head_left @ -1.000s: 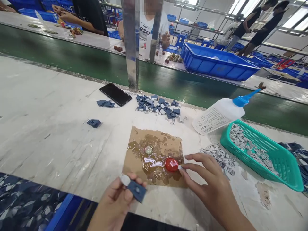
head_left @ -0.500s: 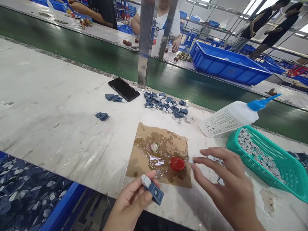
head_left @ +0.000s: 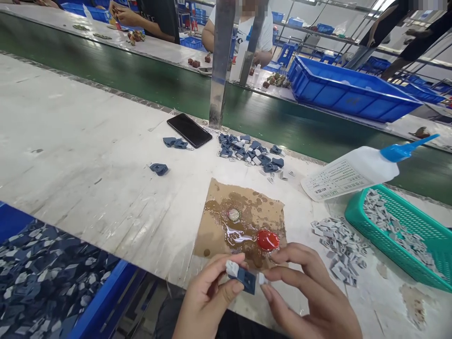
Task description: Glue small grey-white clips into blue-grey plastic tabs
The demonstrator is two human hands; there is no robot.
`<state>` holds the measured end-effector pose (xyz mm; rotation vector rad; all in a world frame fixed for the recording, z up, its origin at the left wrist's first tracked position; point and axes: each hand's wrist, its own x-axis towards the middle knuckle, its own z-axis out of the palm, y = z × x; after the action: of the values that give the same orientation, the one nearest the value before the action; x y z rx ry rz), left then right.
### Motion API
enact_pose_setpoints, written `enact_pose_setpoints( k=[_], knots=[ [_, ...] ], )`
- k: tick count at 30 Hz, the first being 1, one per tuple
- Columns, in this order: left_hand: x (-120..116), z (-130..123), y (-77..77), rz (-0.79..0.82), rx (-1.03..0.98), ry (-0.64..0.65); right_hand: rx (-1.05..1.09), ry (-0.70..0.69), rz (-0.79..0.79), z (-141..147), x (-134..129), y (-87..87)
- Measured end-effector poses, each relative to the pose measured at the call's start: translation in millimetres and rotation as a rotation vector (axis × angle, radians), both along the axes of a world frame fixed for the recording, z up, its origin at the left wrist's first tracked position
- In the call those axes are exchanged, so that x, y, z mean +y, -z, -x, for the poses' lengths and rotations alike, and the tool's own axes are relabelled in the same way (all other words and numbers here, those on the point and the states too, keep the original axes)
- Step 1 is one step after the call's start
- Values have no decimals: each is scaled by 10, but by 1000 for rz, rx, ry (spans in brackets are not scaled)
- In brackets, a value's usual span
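My left hand [head_left: 208,301] pinches a small dark blue plastic part [head_left: 246,279] with a white piece on its left end. My right hand [head_left: 310,296] holds a tiny white piece [head_left: 262,278] between thumb and forefinger, right against the blue part's right side. Both hands hover at the near table edge, just in front of a brown cardboard sheet [head_left: 219,235] wet with glue. On that sheet sit a red cap [head_left: 267,239] and a small round silver cap [head_left: 233,215].
A glue bottle [head_left: 356,172] with a blue nozzle leans on a teal basket [head_left: 406,235] of grey pieces; more grey pieces [head_left: 339,245] lie beside it. Blue parts [head_left: 250,153] and a phone [head_left: 189,130] lie farther back. A blue bin [head_left: 52,282] sits lower left. People work across the green conveyor [head_left: 141,84].
My right hand left the red cap and drew back toward me with the white piece, meeting the blue part in my left hand. The view shifted left.
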<state>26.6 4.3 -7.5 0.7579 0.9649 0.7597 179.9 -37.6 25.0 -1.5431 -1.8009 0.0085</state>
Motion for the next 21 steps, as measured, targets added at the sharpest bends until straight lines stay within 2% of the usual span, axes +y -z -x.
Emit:
enact_pose_setpoints(
  k=[8,10,12,14,17,19,21],
  knots=[
    [-5,22,-8,-112,18,25,32,-29,-4,62,39,69],
    [-3,48,13,-187,50,43,68,-52,11,51,31,46],
    [7,88,47,-347,77,83,171,-96,87,38,14,18],
    [25,135,90,-525,69,136,375,-114,262,37,-9,14],
    [54,177,139,-697,-16,171,944,-50,590,77,-42,81],
    [52,165,138,-737,-80,173,1322,-56,781,125,-62,136],
    [15,116,102,-686,-106,152,1479,-66,904,180,-87,156]
  ],
)
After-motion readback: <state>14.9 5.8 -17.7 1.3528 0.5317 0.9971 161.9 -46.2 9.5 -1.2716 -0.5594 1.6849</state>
